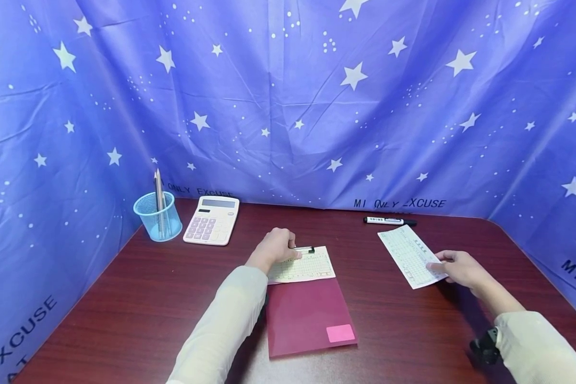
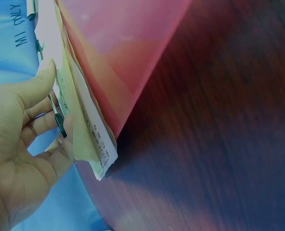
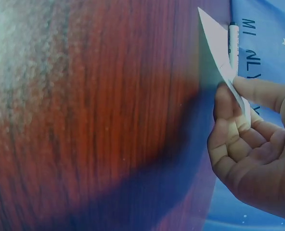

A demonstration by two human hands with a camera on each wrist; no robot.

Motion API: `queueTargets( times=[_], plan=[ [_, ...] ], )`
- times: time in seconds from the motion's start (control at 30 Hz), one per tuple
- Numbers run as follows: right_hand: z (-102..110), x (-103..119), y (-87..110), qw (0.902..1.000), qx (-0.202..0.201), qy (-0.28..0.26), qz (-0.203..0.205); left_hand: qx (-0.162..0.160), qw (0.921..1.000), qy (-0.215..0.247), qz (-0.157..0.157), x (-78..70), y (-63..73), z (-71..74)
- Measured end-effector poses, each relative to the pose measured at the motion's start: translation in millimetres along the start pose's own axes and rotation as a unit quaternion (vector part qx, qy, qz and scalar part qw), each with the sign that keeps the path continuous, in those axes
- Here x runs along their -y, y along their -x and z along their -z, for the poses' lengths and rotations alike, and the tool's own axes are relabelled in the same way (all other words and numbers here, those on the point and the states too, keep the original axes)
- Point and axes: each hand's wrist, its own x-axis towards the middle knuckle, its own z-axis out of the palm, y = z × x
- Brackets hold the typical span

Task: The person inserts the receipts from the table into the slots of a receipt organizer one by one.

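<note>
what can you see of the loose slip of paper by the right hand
The slip is a narrow white sheet printed with a fine grid and small text, too small to read. It lies slantwise on the dark red wooden table, just below a black marker. The right hand pinches its near corner, lifting that edge.

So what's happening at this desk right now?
A person sits at a dark red wooden table. Their left hand pinches the black binder clip at the top of a printed form sheet lying on a maroon plastic folder. Their right hand pinches the near end of a loose white printed slip, lifting its edge. A black-and-white marker, a white calculator and a blue mesh pen cup sit untouched behind.
</note>
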Motion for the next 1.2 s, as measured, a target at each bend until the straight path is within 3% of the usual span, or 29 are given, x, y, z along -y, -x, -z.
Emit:
queueTargets(
  times=[0.67, 0.93, 1.2],
  plan=[
    [-2, 2, 2.1, 0.9964, 0.068, -0.05, -0.007, -0.003, 1.0, 0.0, 0.0, -1.6, 1.3, 0.3],
    [1, 1, 5.0, 0.9982, 0.022, -0.041, 0.037, -0.001, 1.0, -0.006, 0.005, -2.6, 2.9, 1.2],
    [3, 22, 9.2, 0.9938, -0.043, 0.004, 0.103, -0.002, 1.0, -0.005, 0.003, -1.3, 0.9, -0.4]
  ],
)
